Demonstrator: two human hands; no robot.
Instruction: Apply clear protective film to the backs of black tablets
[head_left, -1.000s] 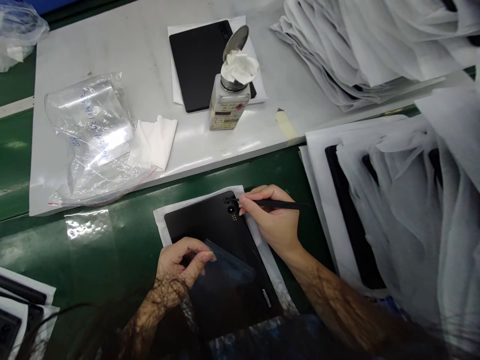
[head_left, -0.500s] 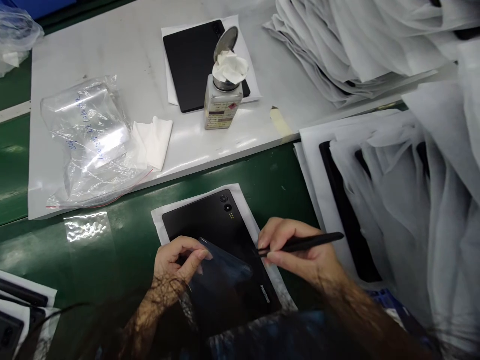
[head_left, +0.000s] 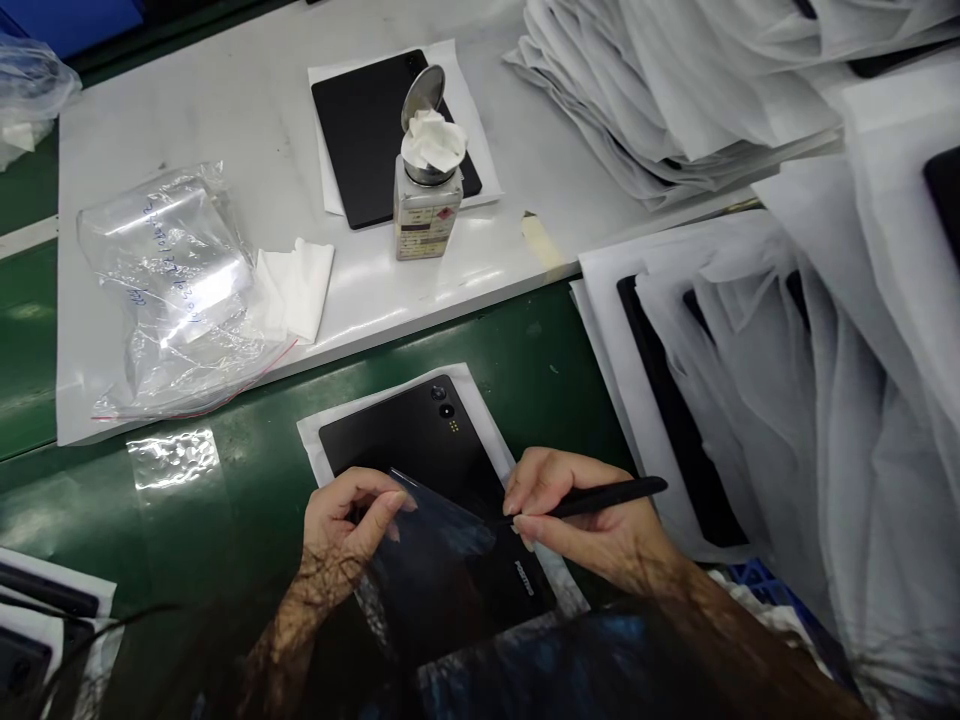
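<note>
We see a matte black tablet [head_left: 420,430] on a white sheet [head_left: 375,403] on the green counter [head_left: 525,350], its long axis running far to near, cameras at the far end. Our left fingers [head_left: 382,500] pinch a thin clear film [head_left: 442,535] above it, and our right fingers [head_left: 532,480] grip a slim black tool [head_left: 607,497], its tip at the film.

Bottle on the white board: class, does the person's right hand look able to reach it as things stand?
Probably yes: the right hand holds a black pen-like tool above the black tablet, but nothing stands between it and the bottle, so the way looks free.
</note>
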